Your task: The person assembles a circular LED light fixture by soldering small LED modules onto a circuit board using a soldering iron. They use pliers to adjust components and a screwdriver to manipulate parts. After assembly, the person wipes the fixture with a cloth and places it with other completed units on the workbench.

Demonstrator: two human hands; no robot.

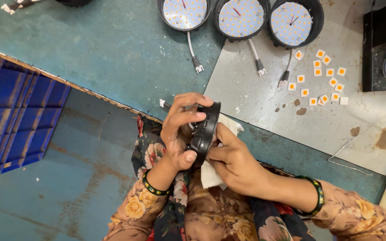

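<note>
We are gripping one black round lamp housing [205, 129] on edge, just below the near edge of the grey metal sheet [264, 102]. Our left hand [179, 129] is curling its fingers over the housing's rim, thumb pressing underneath, closed firmly on it. Our right hand [235, 160] is pressing one white cloth [211, 172] against the housing's other face, fingers bent tight on the cloth. At the sheet's far edge, three round LED lamps [241, 18] are lying face up in a row, each trailing one white cable. On the sheet's right part, about fourteen small square LED chips [322, 82] are lying scattered. One blue plastic crate [14, 111] is sitting well left of the sheet.
</note>
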